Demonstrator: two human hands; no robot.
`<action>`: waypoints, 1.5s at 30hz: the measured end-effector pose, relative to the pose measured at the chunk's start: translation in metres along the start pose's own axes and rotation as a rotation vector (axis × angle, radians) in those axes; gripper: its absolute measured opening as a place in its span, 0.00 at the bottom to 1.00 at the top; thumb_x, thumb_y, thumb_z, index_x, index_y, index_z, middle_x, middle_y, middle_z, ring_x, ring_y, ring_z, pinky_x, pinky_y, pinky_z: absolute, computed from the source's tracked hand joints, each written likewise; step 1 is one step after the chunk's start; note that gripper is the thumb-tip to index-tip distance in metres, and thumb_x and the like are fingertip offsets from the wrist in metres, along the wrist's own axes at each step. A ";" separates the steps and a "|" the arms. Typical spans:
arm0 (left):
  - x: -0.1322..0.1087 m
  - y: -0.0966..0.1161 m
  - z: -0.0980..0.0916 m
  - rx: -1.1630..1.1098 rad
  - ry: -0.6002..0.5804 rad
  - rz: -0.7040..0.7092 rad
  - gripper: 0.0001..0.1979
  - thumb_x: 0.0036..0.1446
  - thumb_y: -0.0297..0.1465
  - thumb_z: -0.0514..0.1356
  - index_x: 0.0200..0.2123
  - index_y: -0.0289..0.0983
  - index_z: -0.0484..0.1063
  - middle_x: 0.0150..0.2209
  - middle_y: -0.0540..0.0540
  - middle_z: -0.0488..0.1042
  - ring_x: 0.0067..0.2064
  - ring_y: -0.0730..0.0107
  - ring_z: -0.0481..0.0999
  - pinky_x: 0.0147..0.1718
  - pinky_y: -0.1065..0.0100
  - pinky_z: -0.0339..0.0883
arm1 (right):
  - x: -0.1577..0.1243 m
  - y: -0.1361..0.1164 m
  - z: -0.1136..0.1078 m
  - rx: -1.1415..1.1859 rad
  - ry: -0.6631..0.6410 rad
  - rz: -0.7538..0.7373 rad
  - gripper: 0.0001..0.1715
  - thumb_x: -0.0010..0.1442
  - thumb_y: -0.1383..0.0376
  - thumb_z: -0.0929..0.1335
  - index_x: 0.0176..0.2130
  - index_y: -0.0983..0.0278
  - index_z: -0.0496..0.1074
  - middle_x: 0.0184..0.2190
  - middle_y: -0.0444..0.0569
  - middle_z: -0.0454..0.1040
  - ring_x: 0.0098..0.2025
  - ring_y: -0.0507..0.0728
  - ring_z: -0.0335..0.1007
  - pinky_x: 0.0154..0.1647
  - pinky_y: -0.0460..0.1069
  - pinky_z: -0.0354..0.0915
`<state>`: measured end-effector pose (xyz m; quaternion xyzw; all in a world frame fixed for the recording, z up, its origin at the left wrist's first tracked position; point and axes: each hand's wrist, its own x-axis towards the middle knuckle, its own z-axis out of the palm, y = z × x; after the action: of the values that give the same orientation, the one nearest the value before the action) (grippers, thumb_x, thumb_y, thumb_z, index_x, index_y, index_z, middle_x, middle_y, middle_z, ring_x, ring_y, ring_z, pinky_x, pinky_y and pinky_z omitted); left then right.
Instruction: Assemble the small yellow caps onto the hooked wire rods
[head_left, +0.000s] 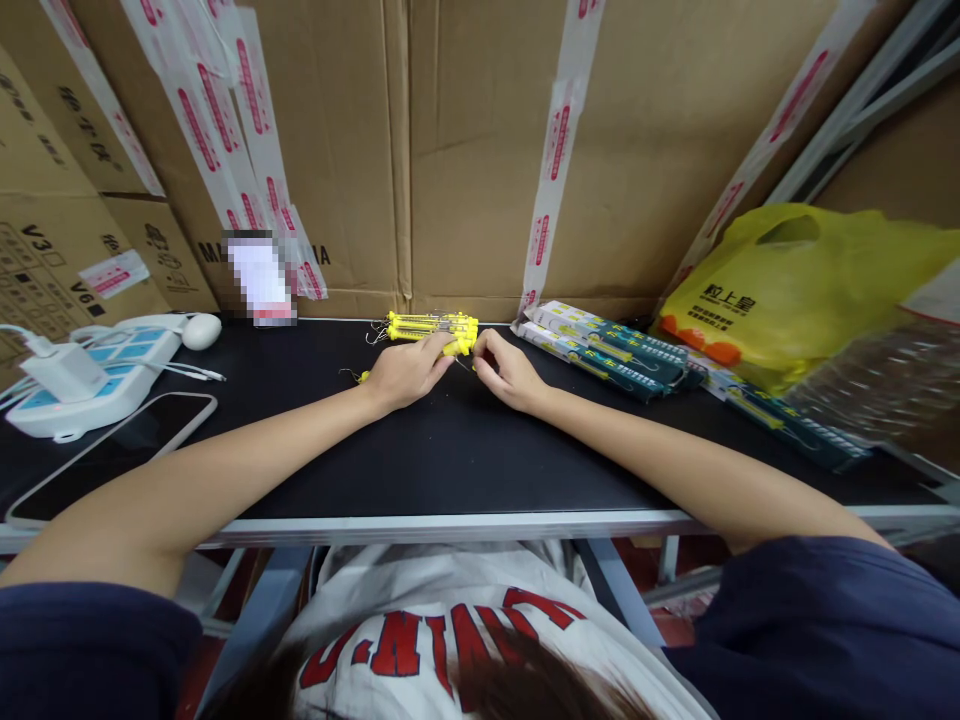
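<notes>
My left hand (409,375) is closed around a slim yellow rod (457,347); its yellow end sticks out past the fingertips, and a yellow tip with a wire hook (349,376) shows on the wrist side. My right hand (510,370) is curled in a pinch beside that end, where a thin wire (463,364) shows. What its fingertips grip is too small to make out. Just behind my left hand lies a bunch of similar yellow rods (427,326), side by side, with wire hooks at their left ends.
Long printed boxes (600,345) lie at the right, before a yellow plastic bag (795,290) and a clear plastic package (885,380). At left are a power strip (127,375), cables and a phone (112,455). Large cardboard boxes (480,150) stand along the table's back.
</notes>
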<state>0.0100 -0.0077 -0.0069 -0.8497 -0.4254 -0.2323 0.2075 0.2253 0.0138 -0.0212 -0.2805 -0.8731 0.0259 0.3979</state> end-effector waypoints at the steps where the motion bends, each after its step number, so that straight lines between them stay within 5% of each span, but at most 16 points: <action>1: 0.000 -0.001 0.001 -0.016 0.008 0.021 0.20 0.70 0.38 0.44 0.56 0.34 0.64 0.49 0.37 0.78 0.44 0.60 0.82 0.31 0.69 0.68 | 0.000 0.000 0.000 0.046 -0.001 0.031 0.03 0.64 0.63 0.61 0.37 0.60 0.58 0.31 0.46 0.67 0.30 0.54 0.61 0.33 0.49 0.59; 16: -0.002 -0.001 -0.001 -0.100 0.035 0.109 0.16 0.68 0.40 0.45 0.45 0.35 0.63 0.34 0.42 0.79 0.30 0.63 0.80 0.23 0.70 0.61 | -0.001 -0.008 0.004 0.184 -0.025 -0.014 0.12 0.63 0.69 0.60 0.48 0.63 0.61 0.22 0.37 0.64 0.20 0.49 0.55 0.28 0.45 0.54; 23: -0.003 -0.003 -0.003 -0.178 0.074 0.106 0.15 0.68 0.40 0.45 0.44 0.36 0.64 0.33 0.45 0.79 0.27 0.66 0.78 0.23 0.70 0.60 | 0.000 -0.017 0.008 0.364 -0.039 0.061 0.06 0.68 0.65 0.59 0.45 0.62 0.61 0.19 0.35 0.57 0.20 0.49 0.54 0.27 0.45 0.54; 45: -0.005 -0.008 0.003 -0.116 -0.005 0.094 0.19 0.67 0.45 0.49 0.47 0.38 0.69 0.30 0.48 0.79 0.28 0.66 0.78 0.23 0.70 0.53 | -0.001 0.001 0.006 0.099 -0.088 -0.098 0.09 0.67 0.66 0.59 0.43 0.63 0.67 0.21 0.38 0.61 0.19 0.48 0.54 0.24 0.43 0.53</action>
<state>0.0019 -0.0049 -0.0107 -0.8800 -0.3713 -0.2442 0.1678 0.2218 0.0156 -0.0261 -0.2162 -0.9001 0.0618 0.3732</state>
